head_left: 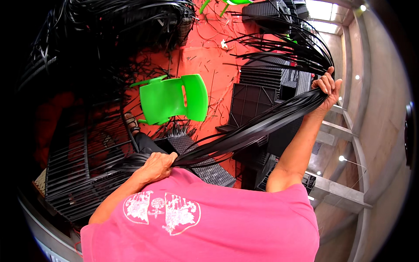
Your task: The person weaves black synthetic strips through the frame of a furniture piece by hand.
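A long bundle of black flat plastic strips [257,128] stretches between my two hands. Close to my body, my left hand [156,167] is closed around its lower part. Up and out to the right, my right hand [327,90] grips the same bundle, its fingers curled round the strips. Past the right hand, the loose strip ends [301,51] fan out and droop back to the left. Beyond my left hand, more of the strips run on over a black slatted frame [85,163].
A green plastic chair [163,102] lies on the orange-red floor [209,70] ahead, amid strip scraps. At the far left rises a large heap of black strips [109,26]. Black woven furniture pieces [255,100] are stacked on the right, before a grey wall [384,113].
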